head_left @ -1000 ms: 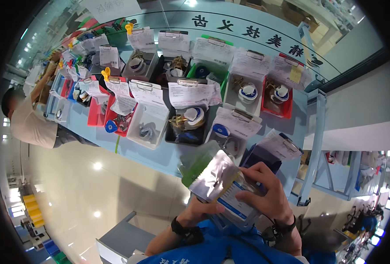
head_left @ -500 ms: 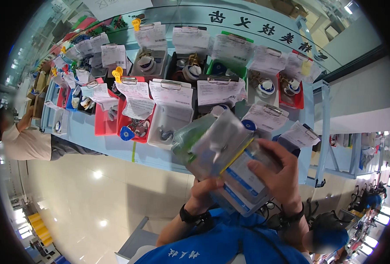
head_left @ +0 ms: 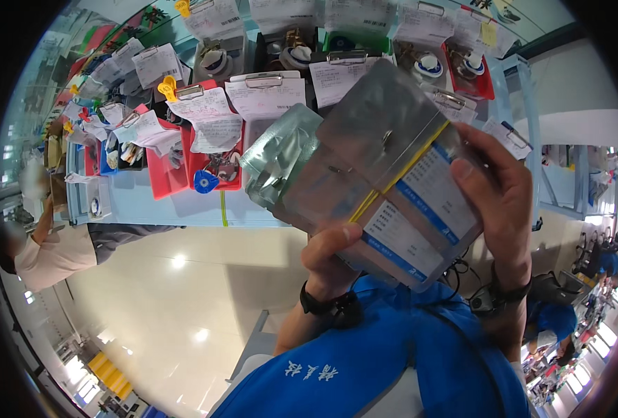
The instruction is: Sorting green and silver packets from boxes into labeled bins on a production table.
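Observation:
In front of my chest I hold several clear plastic zip bags, fanned out and overlapping. The uppermost bag [head_left: 382, 125] has a yellow strip and a white-and-blue label; a similar bag [head_left: 323, 188] lies partly under it. At the left of the fan, a shiny greenish see-through bag [head_left: 281, 153] sticks out. My left hand [head_left: 330, 259] pinches the lower left edge, thumb on top. Along the right edge my right hand [head_left: 498, 195] grips them, its thumb over the front and its other fingers mostly hidden. Small dark bits show in the bags, too small to name.
Beyond the bags, a light blue table [head_left: 176, 209] carries rows of bins with clipped paper sheets. Among them are a red bin [head_left: 166, 167] and another holding a blue disc [head_left: 206, 182]. A person [head_left: 61, 258] stands at the table's left end. Another blue-clad person [head_left: 553, 320] is at the right.
The stack of bags has come up and to the right with both hands, and now lies more spread out with the labels facing me. My view has tilted downward.

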### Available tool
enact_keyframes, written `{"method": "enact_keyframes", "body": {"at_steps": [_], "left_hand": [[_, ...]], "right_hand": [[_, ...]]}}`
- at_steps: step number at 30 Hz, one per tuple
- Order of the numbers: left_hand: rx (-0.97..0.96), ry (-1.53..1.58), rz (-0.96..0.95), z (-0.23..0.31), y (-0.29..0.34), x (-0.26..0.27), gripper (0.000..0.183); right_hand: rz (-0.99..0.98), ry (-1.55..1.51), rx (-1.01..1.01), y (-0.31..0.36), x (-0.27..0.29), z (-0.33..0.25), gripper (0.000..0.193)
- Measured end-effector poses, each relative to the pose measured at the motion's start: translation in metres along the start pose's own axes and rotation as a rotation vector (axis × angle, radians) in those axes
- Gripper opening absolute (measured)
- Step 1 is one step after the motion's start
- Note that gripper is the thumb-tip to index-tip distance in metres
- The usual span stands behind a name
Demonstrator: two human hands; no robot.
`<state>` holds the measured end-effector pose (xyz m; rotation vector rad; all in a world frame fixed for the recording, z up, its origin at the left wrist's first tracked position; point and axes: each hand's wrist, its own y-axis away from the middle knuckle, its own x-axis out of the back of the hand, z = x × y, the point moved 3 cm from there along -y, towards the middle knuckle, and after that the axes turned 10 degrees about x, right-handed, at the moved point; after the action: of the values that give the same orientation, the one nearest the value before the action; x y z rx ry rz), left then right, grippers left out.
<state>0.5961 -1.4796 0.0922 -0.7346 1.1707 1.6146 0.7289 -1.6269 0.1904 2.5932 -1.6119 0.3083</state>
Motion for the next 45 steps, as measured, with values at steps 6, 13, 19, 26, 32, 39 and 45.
{"method": "enact_keyframes", "body": {"at_steps": [6, 13, 19, 26, 32, 39, 45], "left_hand": [[-0.09, -0.018, -0.014, 0.003, 0.004, -0.009, 0.05], [-0.079, -0.029, 0.044, 0.004, 0.01, -0.003, 0.044], [0.034, -0.01, 0.19, -0.01, 0.029, 0.027, 0.034], [0.067, -0.127, 0.145, -0.02, 0.027, 0.026, 0.051], [0.24, -0.05, 0.046, -0.021, 0.028, 0.033, 0.07], [0.278, -0.175, 0.019, -0.021, 0.033, 0.037, 0.081], [0.283, 0.018, 0.091, -0.02, 0.037, 0.05, 0.077]], "right_hand": [[0.013, -0.046, 0.034, 0.006, 0.006, -0.001, 0.041], [0.013, -0.05, 0.016, 0.01, 0.007, -0.003, 0.04], [-0.016, 0.116, -0.044, 0.017, 0.004, 0.002, 0.041], [-0.217, 0.067, -0.236, 0.039, -0.012, 0.03, 0.04], [-0.268, -0.03, -0.294, 0.041, -0.021, 0.044, 0.035], [-0.283, -0.131, -0.305, 0.035, -0.025, 0.042, 0.03], [-0.197, -0.096, -0.327, 0.036, -0.028, 0.026, 0.032]]}}
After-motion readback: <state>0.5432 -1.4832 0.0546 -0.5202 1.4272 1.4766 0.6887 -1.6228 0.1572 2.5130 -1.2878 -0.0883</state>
